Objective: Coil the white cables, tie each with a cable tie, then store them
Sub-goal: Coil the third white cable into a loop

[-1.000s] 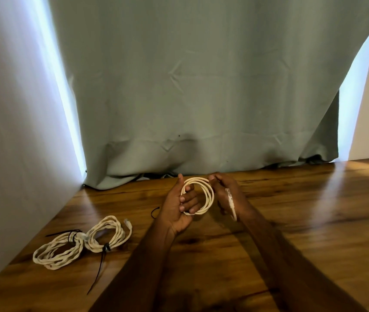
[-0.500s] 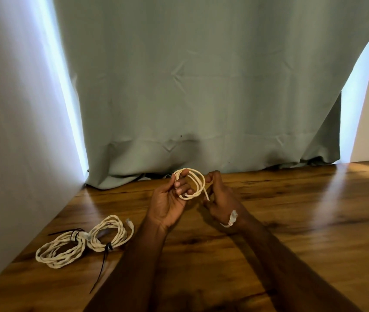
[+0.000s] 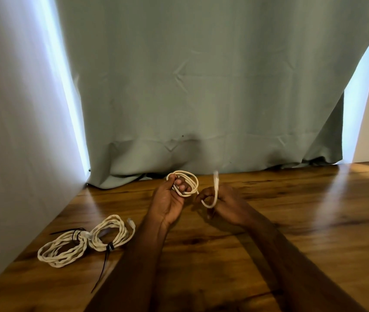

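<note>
Since earlier: free tail swung up, right of coil | left hand grips coil near table's far edge | right hand pinches tail; next wrap leftward.

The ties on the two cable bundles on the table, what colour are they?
Black. The cable ties show clearly in the head view, around the white bundles.

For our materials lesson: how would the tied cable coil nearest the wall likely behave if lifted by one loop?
The left tied coil probably stays bundled, since a black cable tie cinches it. Its loops lie limp on the table, so it likely sags. Thin cord suggests it is light.
</note>
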### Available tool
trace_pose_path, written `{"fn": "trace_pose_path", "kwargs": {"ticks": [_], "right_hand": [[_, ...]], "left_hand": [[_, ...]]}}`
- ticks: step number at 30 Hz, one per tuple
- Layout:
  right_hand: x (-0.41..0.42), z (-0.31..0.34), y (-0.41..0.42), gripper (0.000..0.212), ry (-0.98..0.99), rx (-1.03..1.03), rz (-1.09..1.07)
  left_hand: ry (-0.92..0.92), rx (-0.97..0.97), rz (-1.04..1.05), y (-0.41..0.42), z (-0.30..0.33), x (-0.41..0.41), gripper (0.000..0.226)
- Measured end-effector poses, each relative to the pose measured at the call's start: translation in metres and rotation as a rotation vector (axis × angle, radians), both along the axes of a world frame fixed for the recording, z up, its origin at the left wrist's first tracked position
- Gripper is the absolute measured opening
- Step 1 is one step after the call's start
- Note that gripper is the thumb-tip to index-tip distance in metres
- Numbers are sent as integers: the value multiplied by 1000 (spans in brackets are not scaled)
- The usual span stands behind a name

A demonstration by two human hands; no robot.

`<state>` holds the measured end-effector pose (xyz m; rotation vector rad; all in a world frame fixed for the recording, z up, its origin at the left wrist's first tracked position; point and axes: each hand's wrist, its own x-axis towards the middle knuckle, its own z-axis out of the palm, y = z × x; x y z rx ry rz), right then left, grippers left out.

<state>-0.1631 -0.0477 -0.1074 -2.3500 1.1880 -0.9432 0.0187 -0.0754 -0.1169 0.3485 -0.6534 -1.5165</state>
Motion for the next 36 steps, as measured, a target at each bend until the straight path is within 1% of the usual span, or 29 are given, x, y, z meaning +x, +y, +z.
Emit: {"fn": "trace_pose_path", "kwargs": {"ticks": [1, 3, 4, 6, 7, 9, 12, 13, 15, 17, 20, 23, 24, 26, 28, 30, 32, 34, 35, 36], "right_hand": [[-1, 1, 1, 35, 32, 19, 8], [-2, 1, 2, 42, 171, -41, 20], [-1, 1, 3, 37, 215, -87, 29], [2, 2, 6, 21, 212, -193, 48], [4, 3, 8, 19, 198, -246, 53], [10, 4, 11, 21, 192, -307, 58], [14, 3, 12, 32, 252, -323, 86], [16, 3, 13, 29, 264, -327, 110], [18, 5, 17, 20, 212, -318, 159], [19, 7, 18, 18, 104, -282, 160], [14, 10, 16, 14, -23, -203, 111], [8, 12, 17, 12, -184, -68, 105], [7, 12, 16, 13, -246, -22, 101], [5, 13, 15, 13, -371, 50, 55], [3, 11, 10, 20, -417, 36, -55], [-1, 8, 4, 32, -393, -53, -165], [-3, 4, 0, 36, -312, -200, -205], [-4, -1, -2, 35, -57, -360, -274], [-4, -3, -3, 37, 48, -380, -289], [-3, -6, -4, 36, 80, -343, -262]], "left_hand": [[-13, 17, 26, -2, -1, 0, 29], [-34, 44, 77, -5, -2, 0, 27], [-35, 57, 103, -5, -2, 0, 27], [-35, 81, 151, -4, -1, -1, 27], [-38, 86, 173, -4, 0, -1, 27], [-60, 83, 201, -5, 1, -3, 27], [-191, 103, 268, -3, 0, -10, 26], [-273, 101, 278, -1, 0, -12, 25], [-458, 46, 257, 7, -1, -18, 24], [-588, -45, 202, 14, -1, -22, 20], [-672, -131, 74, 21, -2, -26, 22], [-741, -164, -37, 24, -7, -30, 38], [-760, -171, -57, 25, -7, -31, 39], [-788, -172, -77, 27, -7, -34, 37], [-775, -148, -97, 28, -8, -37, 36], [-725, -87, -120, 25, -10, -38, 37], [-652, -6, -171, 23, -10, -35, 36], [-589, 45, -244, 24, -7, -33, 35], [-581, 56, -257, 24, -7, -32, 37], [-591, 63, -253, 24, -7, -32, 42]]}}
